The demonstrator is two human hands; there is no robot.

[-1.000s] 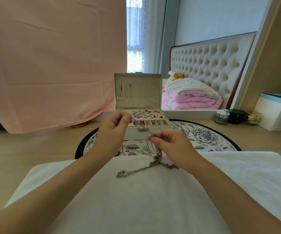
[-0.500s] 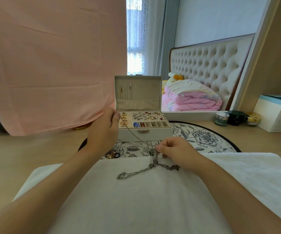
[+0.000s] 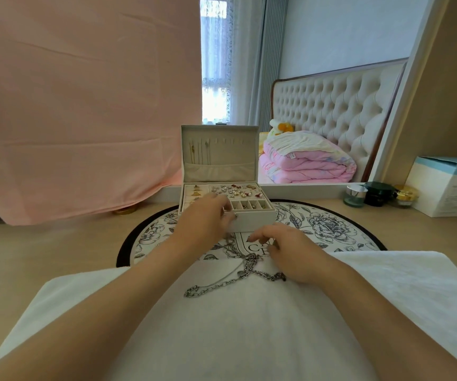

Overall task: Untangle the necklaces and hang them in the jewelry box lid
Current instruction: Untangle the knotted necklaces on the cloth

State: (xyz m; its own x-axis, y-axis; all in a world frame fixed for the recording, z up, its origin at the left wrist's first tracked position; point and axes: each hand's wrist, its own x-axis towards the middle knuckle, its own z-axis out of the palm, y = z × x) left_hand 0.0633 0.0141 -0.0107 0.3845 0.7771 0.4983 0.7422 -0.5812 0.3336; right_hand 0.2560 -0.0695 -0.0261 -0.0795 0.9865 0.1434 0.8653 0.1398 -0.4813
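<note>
Tangle of silver chain necklaces (image 3: 245, 272) lies centre frame on the white towel (image 3: 386, 284). Your left hand (image 3: 208, 221), fingers curled, pinches one thin strand of it just before the cream jewelry box (image 3: 257, 222), whose lid (image 3: 222, 149) stands upright. Your right hand (image 3: 293, 253) is curled over the tangle; I cannot tell its grip.

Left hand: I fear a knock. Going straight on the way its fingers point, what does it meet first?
Probably the jewelry box: the left hand has its fingertips overlapping the box's front edge, pointing at the tray compartments. Depth is unclear, so it may pass just above.
</note>
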